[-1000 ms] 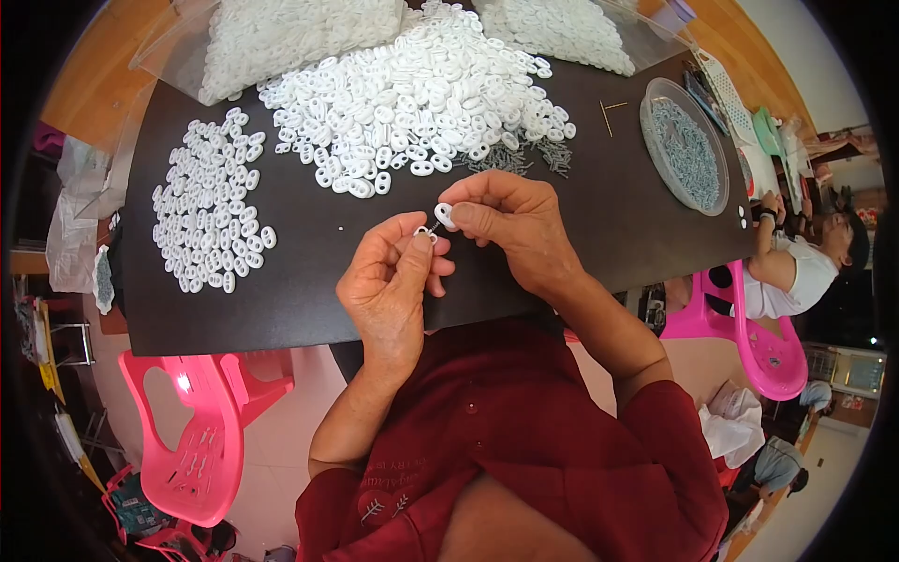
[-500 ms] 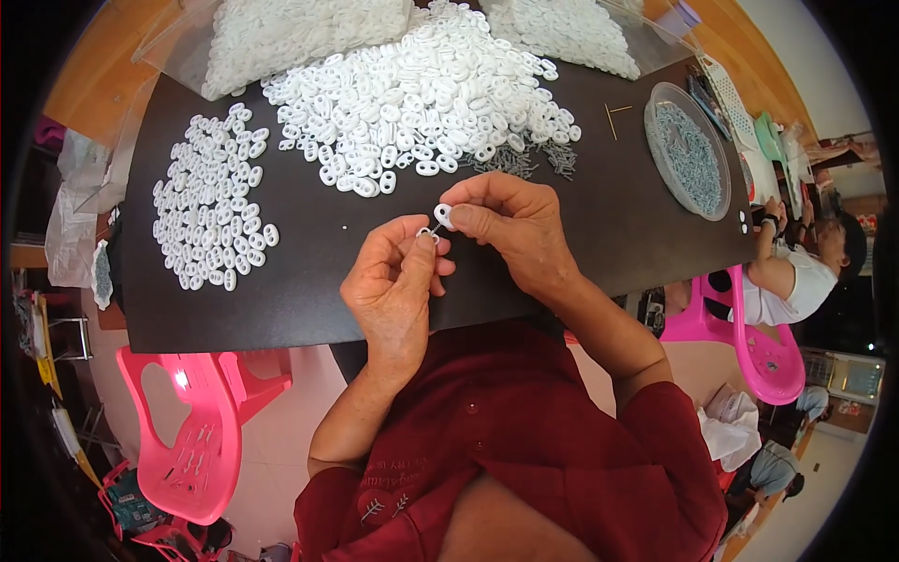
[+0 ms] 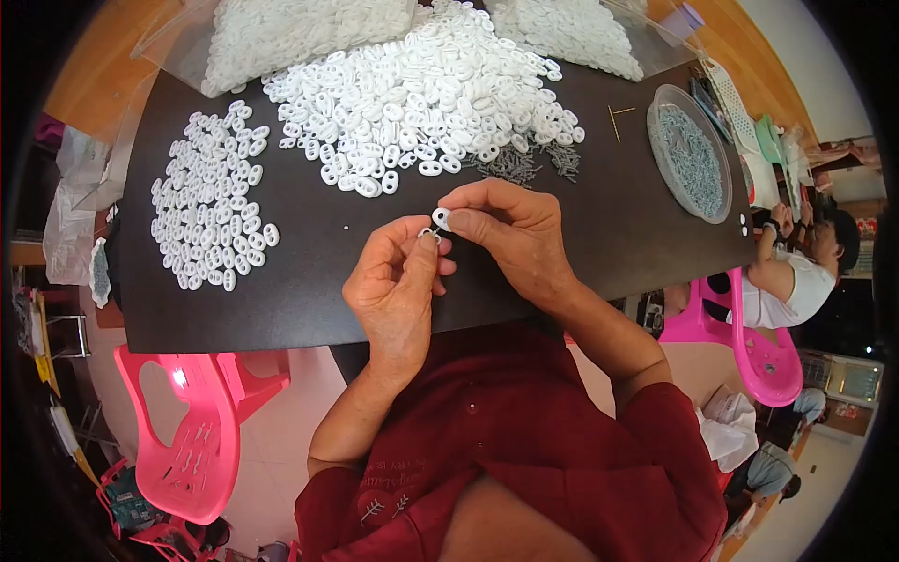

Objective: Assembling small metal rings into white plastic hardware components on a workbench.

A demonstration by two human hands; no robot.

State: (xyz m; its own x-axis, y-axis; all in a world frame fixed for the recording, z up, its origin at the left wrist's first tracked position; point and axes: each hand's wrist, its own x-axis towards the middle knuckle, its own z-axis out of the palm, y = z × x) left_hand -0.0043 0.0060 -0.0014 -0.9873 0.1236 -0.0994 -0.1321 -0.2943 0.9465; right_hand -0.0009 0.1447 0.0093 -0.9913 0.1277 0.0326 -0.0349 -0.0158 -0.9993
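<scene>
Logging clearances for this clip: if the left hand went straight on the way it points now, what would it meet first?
Probably the white oval piece pinched in the right hand, just beyond the left hand, though depth is unclear.

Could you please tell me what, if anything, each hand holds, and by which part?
The right hand pinches a white holed piece by its right end; the left hand pinches another small white piece, its gripped part hidden.

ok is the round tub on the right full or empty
Not empty: small grey pieces lie spread inside the tub; how deep, I cannot tell.
</scene>
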